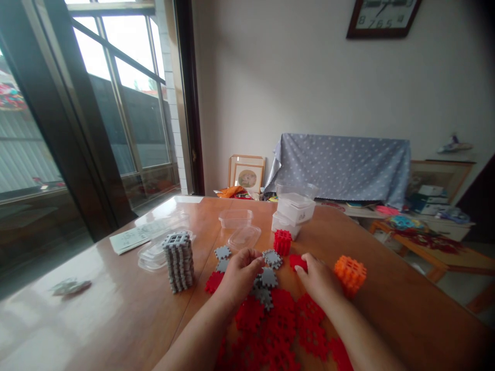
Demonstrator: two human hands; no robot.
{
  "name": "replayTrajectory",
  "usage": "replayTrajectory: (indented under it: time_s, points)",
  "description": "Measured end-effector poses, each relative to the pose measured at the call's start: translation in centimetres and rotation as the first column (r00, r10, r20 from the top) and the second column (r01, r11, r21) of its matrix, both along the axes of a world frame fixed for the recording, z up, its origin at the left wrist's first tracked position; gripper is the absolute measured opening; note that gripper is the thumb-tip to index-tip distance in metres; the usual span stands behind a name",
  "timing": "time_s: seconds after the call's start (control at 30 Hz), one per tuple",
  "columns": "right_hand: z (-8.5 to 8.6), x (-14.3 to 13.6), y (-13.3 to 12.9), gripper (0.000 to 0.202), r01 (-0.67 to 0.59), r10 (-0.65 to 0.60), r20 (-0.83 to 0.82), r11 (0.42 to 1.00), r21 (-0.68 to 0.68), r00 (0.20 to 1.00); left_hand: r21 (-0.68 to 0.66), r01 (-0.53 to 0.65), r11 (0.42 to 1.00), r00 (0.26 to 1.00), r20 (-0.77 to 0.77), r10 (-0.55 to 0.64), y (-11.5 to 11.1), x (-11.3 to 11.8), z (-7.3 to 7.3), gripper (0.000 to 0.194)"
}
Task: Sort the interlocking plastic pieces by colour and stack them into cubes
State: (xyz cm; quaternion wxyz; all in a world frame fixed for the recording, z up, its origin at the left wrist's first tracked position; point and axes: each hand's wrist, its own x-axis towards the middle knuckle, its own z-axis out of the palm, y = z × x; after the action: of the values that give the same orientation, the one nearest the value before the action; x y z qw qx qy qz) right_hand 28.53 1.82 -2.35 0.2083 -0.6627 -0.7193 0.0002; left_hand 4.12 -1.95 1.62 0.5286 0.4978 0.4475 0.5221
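Note:
My right hand (319,275) pinches a red interlocking tile (297,263) between thumb and fingers, just above or at the tabletop. My left hand (242,273) has its thumb and fingertips pressed together; what is between them, if anything, is hidden. Close to those fingertips is a grey tile with toothed edges (273,259). More grey tiles (269,277) lie below it, partly over a spread of loose red tiles (278,322) between my forearms. Another grey tile (223,252) lies beyond my left hand, and a red tile (214,282) shows beside its wrist.
A tall stack of grey tiles (178,263) stands at left, a red stack (282,242) ahead, an orange stack (350,275) at right. Clear plastic boxes (296,207), an open container (235,219), a lid (244,238), papers (129,239) and a small packet (70,286) are on the wooden table.

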Motion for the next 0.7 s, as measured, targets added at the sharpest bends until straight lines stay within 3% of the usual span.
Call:
replayTrajectory:
  time_s: [0.7]
  points:
    - [0.70,-0.03,-0.60,0.013,-0.003,0.003,0.012,1.000,-0.009,1.000,0.011,-0.015,1.000,1.000,0.006,0.015,-0.31,0.01,0.54,0.027]
